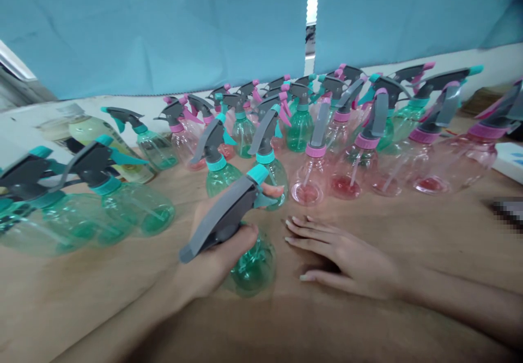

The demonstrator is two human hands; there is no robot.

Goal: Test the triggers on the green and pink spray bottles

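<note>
The translucent green spray bottle (255, 270) has a grey head (224, 215). Its turquoise nozzle (258, 174) points forward; the left hand (216, 265) grips it below the head.

Bottles (307, 183) on table (441, 243), sheet (163, 30) behind; front bottle (255, 273), left of right hand (347, 254)

One round green plastic spray bottle (255, 273) gripped; two green ones (218, 179) just beyond; rightward, at least four pink ones (307, 180)

The held bottle (256, 273) is green, its nozzle (258, 174) turquoise.
</note>
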